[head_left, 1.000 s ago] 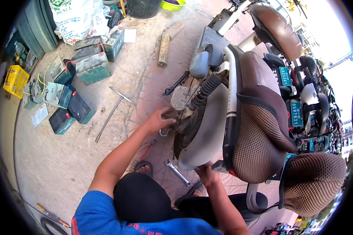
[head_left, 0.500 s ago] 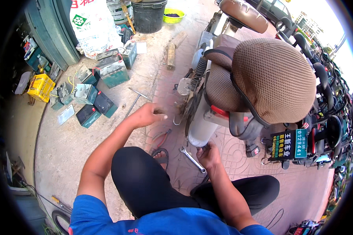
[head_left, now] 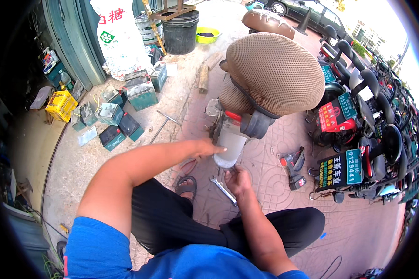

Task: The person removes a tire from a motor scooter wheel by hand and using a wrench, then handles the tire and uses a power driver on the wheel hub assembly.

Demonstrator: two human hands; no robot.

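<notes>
My left hand, slightly blurred with fingers apart, is at the left side of the scooter's pale rear mudguard, and I cannot tell if it touches. My right hand has its fingers curled on the mudguard's bottom edge. Above them is the mesh-covered brown seat with a red reflector. A combination wrench lies on the paving just left of my right hand. Pliers lie beside my sandalled foot, partly hidden by my left forearm. A cordless power tool lies to the right.
Several batteries, a yellow crate and a T-handled tool are at the left, near a doorway. A white sack, dark bucket and green basin stand behind. Parked scooters crowd the right; a car is beyond.
My view has swung, so the seat now appears centred over the mudguard. My left hand has moved rightward to the mudguard's side. My right hand stays at its lower edge.
</notes>
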